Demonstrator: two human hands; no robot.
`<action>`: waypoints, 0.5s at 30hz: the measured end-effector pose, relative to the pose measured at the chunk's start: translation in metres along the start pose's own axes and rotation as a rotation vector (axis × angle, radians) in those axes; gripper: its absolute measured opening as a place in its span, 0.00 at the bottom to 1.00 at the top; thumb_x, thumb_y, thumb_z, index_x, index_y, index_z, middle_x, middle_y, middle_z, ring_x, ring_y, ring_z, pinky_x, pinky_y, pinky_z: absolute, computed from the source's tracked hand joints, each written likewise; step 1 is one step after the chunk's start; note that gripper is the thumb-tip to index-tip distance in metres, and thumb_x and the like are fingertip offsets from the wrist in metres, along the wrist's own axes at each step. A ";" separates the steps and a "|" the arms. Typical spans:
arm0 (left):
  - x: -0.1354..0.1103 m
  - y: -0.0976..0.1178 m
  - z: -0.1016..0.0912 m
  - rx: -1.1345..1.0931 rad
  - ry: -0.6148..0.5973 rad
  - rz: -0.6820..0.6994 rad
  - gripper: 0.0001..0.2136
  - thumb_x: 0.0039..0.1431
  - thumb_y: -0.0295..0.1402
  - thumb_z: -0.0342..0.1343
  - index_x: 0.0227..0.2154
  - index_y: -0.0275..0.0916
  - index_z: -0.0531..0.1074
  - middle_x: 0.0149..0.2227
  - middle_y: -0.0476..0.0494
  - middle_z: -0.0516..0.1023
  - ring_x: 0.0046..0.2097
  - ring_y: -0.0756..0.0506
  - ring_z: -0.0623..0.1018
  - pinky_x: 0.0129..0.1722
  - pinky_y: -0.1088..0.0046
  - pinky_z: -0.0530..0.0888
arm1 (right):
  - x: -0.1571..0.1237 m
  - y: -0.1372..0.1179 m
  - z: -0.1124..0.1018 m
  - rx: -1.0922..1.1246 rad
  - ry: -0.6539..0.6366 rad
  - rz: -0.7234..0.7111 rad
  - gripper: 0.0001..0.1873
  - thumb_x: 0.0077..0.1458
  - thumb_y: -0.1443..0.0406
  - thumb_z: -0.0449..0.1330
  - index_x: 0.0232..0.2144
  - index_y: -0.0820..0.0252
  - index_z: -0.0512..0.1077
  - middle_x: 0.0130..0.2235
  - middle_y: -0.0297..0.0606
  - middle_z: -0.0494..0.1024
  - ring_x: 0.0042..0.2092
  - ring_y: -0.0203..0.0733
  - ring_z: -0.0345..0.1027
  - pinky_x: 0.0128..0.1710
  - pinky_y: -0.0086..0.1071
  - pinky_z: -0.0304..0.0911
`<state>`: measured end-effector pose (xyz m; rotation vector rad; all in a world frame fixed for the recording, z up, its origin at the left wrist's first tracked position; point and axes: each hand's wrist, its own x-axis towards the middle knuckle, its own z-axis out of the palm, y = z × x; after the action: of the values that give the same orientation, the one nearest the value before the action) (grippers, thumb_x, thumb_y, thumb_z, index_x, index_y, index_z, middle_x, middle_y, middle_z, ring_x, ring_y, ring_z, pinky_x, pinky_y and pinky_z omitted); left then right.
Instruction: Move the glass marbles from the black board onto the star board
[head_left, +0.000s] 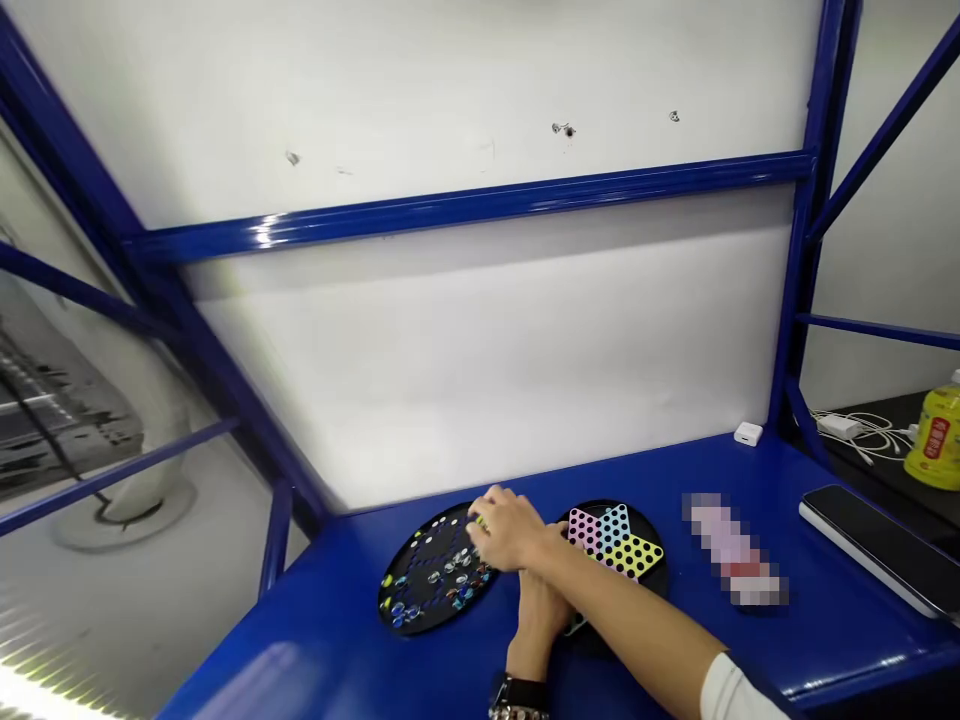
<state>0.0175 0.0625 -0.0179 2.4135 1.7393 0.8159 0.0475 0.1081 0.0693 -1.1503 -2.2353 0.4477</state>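
Note:
My right hand [508, 530] reaches across my left forearm to a round black tray [397, 622] on the left. Its fingers are pinched at the tray's right edge, where a small yellow-green marble [481, 520] shows between them. Clear and coloured marbles [456, 568] lie scattered in this tray. Below my right forearm, my left hand [541, 598] rests at the left side of a star-shaped game board [616, 540] with pink, blue and yellow points full of holes. The board sits on a second black round base [654, 580]. My left fingers are mostly hidden.
Both round pieces stand on a blue tabletop [337, 610] against a white wall panel with blue framing. On the right are a blurred-out item [735, 550], a phone [885, 545] and a white adapter [748, 433]. Beyond are cables and a yellow bottle [936, 435].

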 end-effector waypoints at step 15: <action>0.027 -0.010 -0.030 -0.266 0.195 -0.173 0.16 0.63 0.40 0.48 0.50 0.39 0.68 0.52 0.37 0.73 0.56 0.38 0.72 0.58 0.55 0.67 | -0.122 0.137 -0.069 0.284 0.377 0.352 0.14 0.61 0.55 0.51 0.31 0.55 0.71 0.38 0.38 0.74 0.39 0.44 0.68 0.41 0.36 0.62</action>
<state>0.0016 0.0830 0.0149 2.0420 1.7416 1.2056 0.2331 0.0888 0.0084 -1.3477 -1.5958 0.6094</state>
